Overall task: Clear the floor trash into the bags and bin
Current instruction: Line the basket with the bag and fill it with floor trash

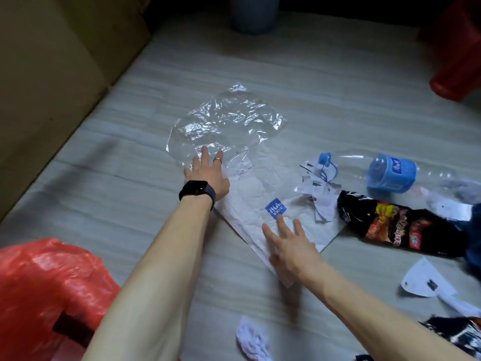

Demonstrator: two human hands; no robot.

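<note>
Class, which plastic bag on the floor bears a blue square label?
The flat white plastic bag; the crumpled clear bag and the red plastic bag show none.

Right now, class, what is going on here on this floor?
A person is reaching over trash scattered on the floor. The left hand, fingers straight, lies where a clear plastic sheet meets a flat white bag; the right hand, fingers spread, is over that bag near its blue label. Neither grips anything. A bottle, a black snack wrapper and paper scraps lie to the right; a red plastic bag sits near left.
</note>
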